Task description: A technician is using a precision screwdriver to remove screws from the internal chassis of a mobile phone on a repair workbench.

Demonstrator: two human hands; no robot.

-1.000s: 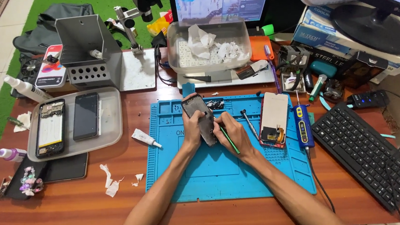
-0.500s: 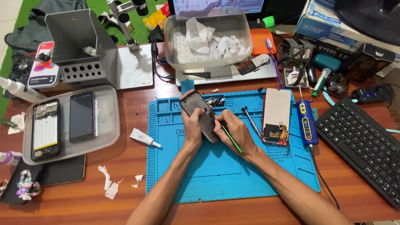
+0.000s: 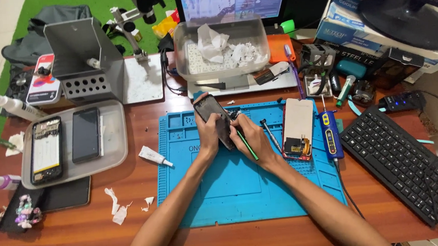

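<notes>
Left hand [image 3: 208, 135] grips phone frame [image 3: 214, 119] above blue mat [image 3: 245, 188], long axis tilted up-left; right hand [image 3: 254, 141] pinches green tool [image 3: 247, 146], tip touching frame's lower end.

Left hand [image 3: 208, 134] grips phone frame [image 3: 214, 119]; right hand [image 3: 254, 138] holds green tool [image 3: 248, 145].

Work mat [image 3: 245, 188]: blue. Desk [image 3: 82, 238]: reddish-brown wood grain. Tool [image 3: 248, 145] in the right hand [image 3: 254, 141]: green. Phone frame [image 3: 214, 119] in the left hand [image 3: 208, 134]: dark grey. Tray [image 3: 119, 146]: pale grey, with two black phones. Keyboard [image 3: 401, 160]: black. Tube [image 3: 154, 155]: white. Paper scraps [image 3: 117, 208]: white. Floor mat [image 3: 100, 1]: green.
</notes>
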